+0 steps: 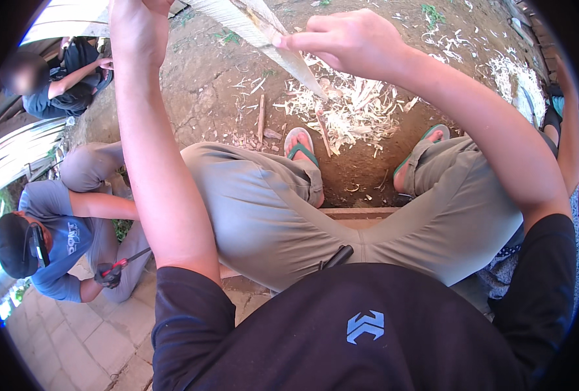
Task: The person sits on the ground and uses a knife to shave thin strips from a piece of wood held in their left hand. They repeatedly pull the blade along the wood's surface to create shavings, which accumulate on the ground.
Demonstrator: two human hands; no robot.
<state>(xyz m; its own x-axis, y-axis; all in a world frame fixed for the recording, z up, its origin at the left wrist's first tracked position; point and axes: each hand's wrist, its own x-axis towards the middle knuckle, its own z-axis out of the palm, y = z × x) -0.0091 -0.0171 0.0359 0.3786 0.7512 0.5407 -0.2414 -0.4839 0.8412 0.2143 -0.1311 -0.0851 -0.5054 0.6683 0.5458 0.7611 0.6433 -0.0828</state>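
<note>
A long pale wooden strip (283,49) is held at twelve o'clock, gripped by the closed left hand (139,26) and pinched by the right hand (348,39). Pale wood shavings (348,111) are scattered on the dirt ground (211,91) beneath, at one o'clock.

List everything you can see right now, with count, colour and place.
wood strip: one, pale, slanting from top centre toward the ground
wood shavings: a heap, whitish, on the dirt between the feet
sandals: two, green and pink, on the feet
paving: grey, lower left
seated people: two, blue tops, at left
tool: one, red-handled, in the nearer person's gloved hand
left hand: top edge, grip on the strip's upper part
right hand: top centre, fingers pinching the strip
</note>
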